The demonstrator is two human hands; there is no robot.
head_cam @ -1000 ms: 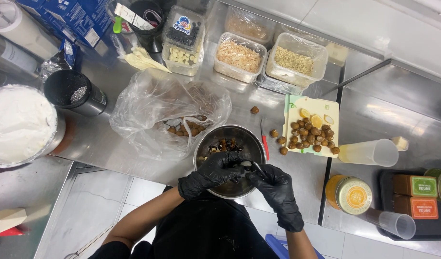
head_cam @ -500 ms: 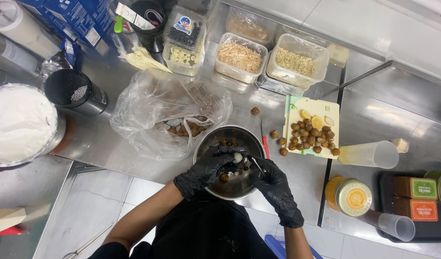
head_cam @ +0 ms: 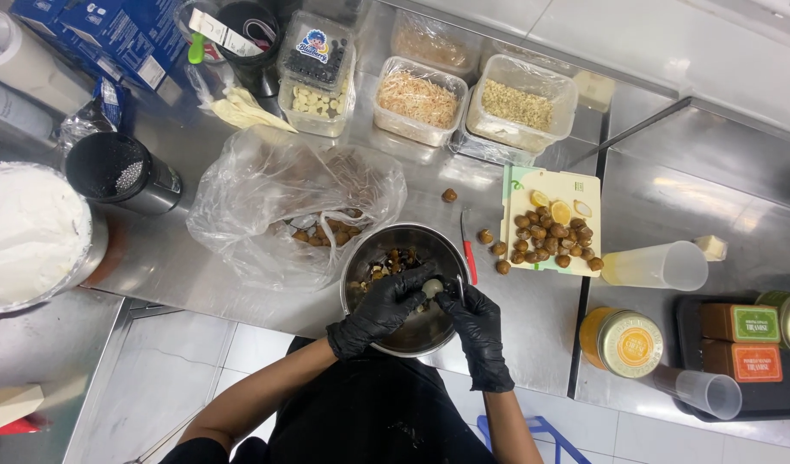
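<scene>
Pinched between the black-gloved left hand (head_cam: 385,308) and right hand (head_cam: 470,311), both closed on it, a small pale peeled fruit (head_cam: 432,288) sits over the near side of a steel bowl (head_cam: 358,262) that holds brown shell scraps and stands at the near edge of the steel counter (head_cam: 532,318). Just left of the bowl lies a crumpled clear plastic bag (head_cam: 275,193) with more brown round fruits, and just right of it a red-handled knife (head_cam: 468,251). Farther right, a pale cutting board (head_cam: 584,185) carries a heap of brown fruits, with an empty measuring jug (head_cam: 657,266) beyond it and tubs of toppings along the far side.
</scene>
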